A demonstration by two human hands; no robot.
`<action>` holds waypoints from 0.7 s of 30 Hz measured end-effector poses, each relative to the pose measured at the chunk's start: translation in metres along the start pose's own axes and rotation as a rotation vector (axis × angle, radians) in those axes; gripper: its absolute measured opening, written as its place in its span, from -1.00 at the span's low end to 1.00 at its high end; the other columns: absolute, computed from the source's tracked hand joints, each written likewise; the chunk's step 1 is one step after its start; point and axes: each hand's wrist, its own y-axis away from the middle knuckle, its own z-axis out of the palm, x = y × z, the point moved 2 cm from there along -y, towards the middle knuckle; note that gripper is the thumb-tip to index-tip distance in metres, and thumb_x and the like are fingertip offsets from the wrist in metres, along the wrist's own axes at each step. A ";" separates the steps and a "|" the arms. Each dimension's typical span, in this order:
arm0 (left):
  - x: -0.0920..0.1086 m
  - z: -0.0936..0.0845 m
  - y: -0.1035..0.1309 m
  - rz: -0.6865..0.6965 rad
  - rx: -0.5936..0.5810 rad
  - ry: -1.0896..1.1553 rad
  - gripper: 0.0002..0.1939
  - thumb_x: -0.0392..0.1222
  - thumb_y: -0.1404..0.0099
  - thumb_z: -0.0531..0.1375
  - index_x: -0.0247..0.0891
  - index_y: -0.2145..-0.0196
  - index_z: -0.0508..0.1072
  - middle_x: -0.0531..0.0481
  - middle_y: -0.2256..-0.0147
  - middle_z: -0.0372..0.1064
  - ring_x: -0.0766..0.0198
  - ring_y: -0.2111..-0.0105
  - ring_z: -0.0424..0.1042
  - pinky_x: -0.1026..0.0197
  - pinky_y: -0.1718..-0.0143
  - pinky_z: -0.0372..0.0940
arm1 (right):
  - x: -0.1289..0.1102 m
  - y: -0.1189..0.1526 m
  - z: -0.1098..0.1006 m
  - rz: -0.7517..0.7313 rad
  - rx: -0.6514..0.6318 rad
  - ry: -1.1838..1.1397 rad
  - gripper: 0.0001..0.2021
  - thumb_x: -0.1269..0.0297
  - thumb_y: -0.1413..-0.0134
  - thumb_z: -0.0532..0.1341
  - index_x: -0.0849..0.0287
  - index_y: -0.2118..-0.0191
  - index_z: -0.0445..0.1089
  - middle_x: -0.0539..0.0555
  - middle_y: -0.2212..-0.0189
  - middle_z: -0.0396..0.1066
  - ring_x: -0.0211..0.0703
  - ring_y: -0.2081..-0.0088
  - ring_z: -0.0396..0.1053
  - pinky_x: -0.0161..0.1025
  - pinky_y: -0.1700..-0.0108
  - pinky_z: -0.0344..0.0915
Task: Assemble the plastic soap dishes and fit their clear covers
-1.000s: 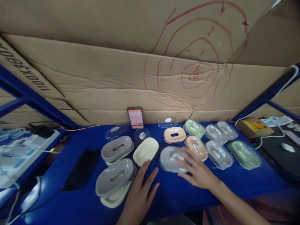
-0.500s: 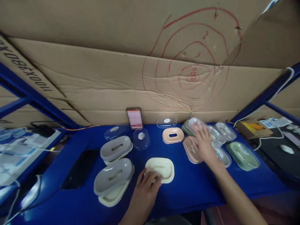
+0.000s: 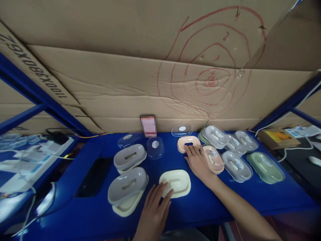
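Observation:
My left hand has its fingers apart, with the fingertips on the left front edge of a cream oval tray that looks like a soap dish base. My right hand reaches over a peach oval piece with a slot, fingers stretched onto its front edge and partly hiding it. Right beside that hand lies a peach lidded dish. To the left, two grey slotted pieces sit askew on cream trays.
Several lidded dishes, among them a grey one and a green one, stand at the right. Clear lids lie near the cardboard wall. A phone leans there, and a black slab lies left.
My right hand has moved left, from the lidded dishes to the peach slotted piece. My left hand's fingers have spread a little on the cream tray. The view has shifted slightly.

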 end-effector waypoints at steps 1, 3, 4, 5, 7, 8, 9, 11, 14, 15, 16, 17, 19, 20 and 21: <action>0.000 0.001 0.000 -0.011 0.016 0.015 -0.54 -0.40 -0.52 0.11 -0.13 -0.28 0.45 -0.15 -0.23 0.47 0.05 -0.26 0.47 -0.06 -0.20 0.51 | 0.000 0.000 -0.005 -0.003 -0.016 0.000 -0.57 0.42 -0.45 0.12 0.31 -0.34 0.38 0.44 -0.23 0.46 0.33 -0.29 0.36 0.44 -0.39 0.09; 0.000 0.002 -0.001 -0.041 0.034 0.047 -0.54 -0.37 -0.54 0.10 -0.12 -0.31 0.42 -0.17 -0.23 0.47 0.07 -0.24 0.49 0.04 -0.14 0.55 | -0.007 0.005 -0.014 -0.089 -0.052 -0.052 -0.67 0.33 -0.49 0.15 0.16 -0.24 0.48 0.28 -0.13 0.55 0.16 -0.21 0.44 0.25 -0.37 0.20; -0.001 0.003 -0.002 -0.071 0.043 0.052 -0.52 -0.35 -0.55 0.11 -0.11 -0.35 0.39 -0.19 -0.27 0.43 0.06 -0.25 0.49 0.06 -0.12 0.55 | -0.015 0.011 -0.018 -0.157 -0.071 -0.109 -0.70 0.27 -0.51 0.16 0.08 -0.21 0.50 0.20 -0.12 0.56 0.08 -0.20 0.45 0.15 -0.36 0.24; -0.001 0.003 -0.004 -0.110 0.054 0.048 -0.49 -0.32 -0.56 0.11 -0.10 -0.39 0.34 -0.22 -0.32 0.36 0.03 -0.27 0.47 0.05 -0.12 0.55 | -0.023 0.019 -0.021 -0.230 -0.091 -0.178 -0.72 0.21 -0.52 0.16 0.02 -0.20 0.50 0.14 -0.12 0.56 0.01 -0.21 0.44 0.06 -0.34 0.26; -0.003 0.002 -0.006 -0.167 0.085 0.026 -0.43 -0.28 -0.56 0.14 -0.08 -0.45 0.25 -0.27 -0.41 0.22 -0.06 -0.34 0.40 -0.02 -0.15 0.54 | -0.041 0.041 -0.019 -0.359 -0.115 -0.305 -0.71 0.14 -0.52 0.18 -0.02 -0.22 0.48 0.08 -0.15 0.55 -0.06 -0.25 0.40 -0.01 -0.36 0.25; -0.004 0.001 -0.007 -0.171 0.098 0.019 -0.40 -0.28 -0.55 0.15 -0.07 -0.47 0.22 -0.27 -0.43 0.19 -0.09 -0.37 0.35 -0.06 -0.17 0.52 | -0.050 0.054 -0.015 -0.402 -0.101 -0.332 -0.68 0.13 -0.51 0.20 0.01 -0.24 0.45 0.09 -0.17 0.53 -0.05 -0.27 0.39 0.01 -0.39 0.24; -0.005 0.001 -0.008 -0.154 0.101 0.020 -0.38 -0.28 -0.55 0.15 -0.06 -0.48 0.20 -0.25 -0.44 0.19 -0.08 -0.39 0.32 -0.07 -0.20 0.50 | -0.057 0.068 -0.009 -0.419 -0.066 -0.323 -0.65 0.13 -0.48 0.23 0.06 -0.27 0.43 0.11 -0.20 0.52 -0.03 -0.29 0.39 0.03 -0.41 0.23; -0.008 0.001 -0.009 -0.083 0.067 0.046 -0.36 -0.29 -0.56 0.14 -0.06 -0.50 0.16 -0.18 -0.41 0.27 -0.01 -0.41 0.30 -0.02 -0.25 0.48 | -0.066 0.093 0.005 -0.426 0.037 -0.245 -0.59 0.22 -0.44 0.27 0.18 -0.30 0.39 0.19 -0.27 0.48 0.05 -0.32 0.37 0.08 -0.42 0.25; -0.010 0.004 -0.009 -0.014 0.006 0.084 -0.38 -0.27 -0.57 0.12 -0.12 -0.51 0.14 -0.10 -0.37 0.35 0.06 -0.43 0.26 0.04 -0.27 0.47 | -0.065 0.109 0.010 -0.430 0.071 -0.183 -0.60 0.37 -0.43 0.24 0.23 -0.31 0.39 0.22 -0.36 0.39 0.08 -0.40 0.29 0.06 -0.38 0.33; -0.010 0.005 -0.009 -0.015 -0.005 0.086 -0.39 -0.25 -0.57 0.13 -0.13 -0.50 0.15 -0.09 -0.38 0.34 0.06 -0.44 0.25 0.03 -0.27 0.47 | -0.060 0.105 0.006 -0.448 0.026 -0.210 -0.60 0.35 -0.44 0.22 0.20 -0.32 0.38 0.21 -0.39 0.35 0.05 -0.43 0.25 0.03 -0.38 0.34; -0.011 0.007 -0.009 -0.020 -0.010 0.085 -0.40 -0.24 -0.57 0.13 -0.13 -0.49 0.18 -0.08 -0.39 0.33 0.04 -0.44 0.24 0.02 -0.27 0.47 | -0.053 0.095 -0.001 -0.469 -0.015 -0.250 -0.60 0.30 -0.46 0.20 0.17 -0.33 0.38 0.18 -0.40 0.33 0.01 -0.44 0.24 -0.01 -0.39 0.34; -0.011 0.008 -0.009 -0.029 -0.011 0.085 -0.42 -0.23 -0.57 0.14 -0.12 -0.47 0.22 -0.07 -0.39 0.32 0.03 -0.44 0.23 0.00 -0.27 0.46 | -0.045 0.080 -0.011 -0.476 -0.051 -0.288 -0.60 0.25 -0.49 0.18 0.12 -0.34 0.38 0.15 -0.41 0.32 -0.04 -0.44 0.24 -0.05 -0.40 0.32; -0.010 0.009 -0.010 -0.042 -0.021 0.093 -0.48 -0.22 -0.57 0.15 -0.10 -0.42 0.30 -0.05 -0.40 0.30 0.02 -0.44 0.24 -0.02 -0.29 0.45 | -0.024 0.036 -0.030 -0.420 -0.013 -0.289 -0.60 0.26 -0.54 0.07 0.06 -0.36 0.36 0.10 -0.35 0.41 -0.12 -0.38 0.33 -0.09 -0.41 0.30; -0.010 0.010 -0.010 -0.046 -0.026 0.098 -0.50 -0.21 -0.56 0.15 -0.09 -0.40 0.33 -0.05 -0.41 0.30 0.02 -0.44 0.24 -0.04 -0.29 0.45 | -0.013 0.010 -0.037 -0.314 0.029 -0.214 -0.58 0.27 -0.55 0.05 0.05 -0.38 0.34 0.12 -0.36 0.39 -0.06 -0.39 0.31 -0.01 -0.44 0.26; -0.010 0.010 -0.011 -0.047 -0.030 0.102 -0.52 -0.21 -0.56 0.15 -0.09 -0.38 0.35 -0.05 -0.41 0.29 0.02 -0.44 0.24 -0.04 -0.30 0.45 | -0.003 -0.016 -0.041 -0.230 0.052 -0.112 -0.56 0.29 -0.54 0.06 0.10 -0.41 0.31 0.18 -0.39 0.34 0.03 -0.42 0.25 0.07 -0.45 0.21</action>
